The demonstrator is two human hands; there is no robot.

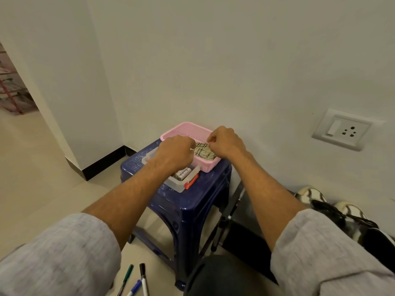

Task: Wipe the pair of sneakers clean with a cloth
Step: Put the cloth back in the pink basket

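As you reach forward with both arms, three marker pens (133, 280) lie loose on the floor by your knee, where a shifted foot could roll on them. To your right, the pair of sneakers (333, 208), pale with dark stripes and black laces, sits low beside a blue plastic stool (192, 210), well apart from both hands and not yet wiped.

On the stool's top, a clear tray (181, 184) holding batteries lies directly under your left forearm and close to the front edge. Drawing that arm back low would likely knock it off. Behind it and touching it sits a light pink mesh basket (188, 129), with the checked cloth (202, 152) folded inside. A sharp pull could probably lift or tip the basket along with the cloth, since nothing holds the basket down.

Your right hand (225, 143) is closed, with thumb and forefinger pinching the cloth's far right edge. Your left hand (175, 151) is curled knuckles-up over the cloth's left end. Its fingertips are hidden behind the hand, so whether it actually grips the cloth cannot be told.
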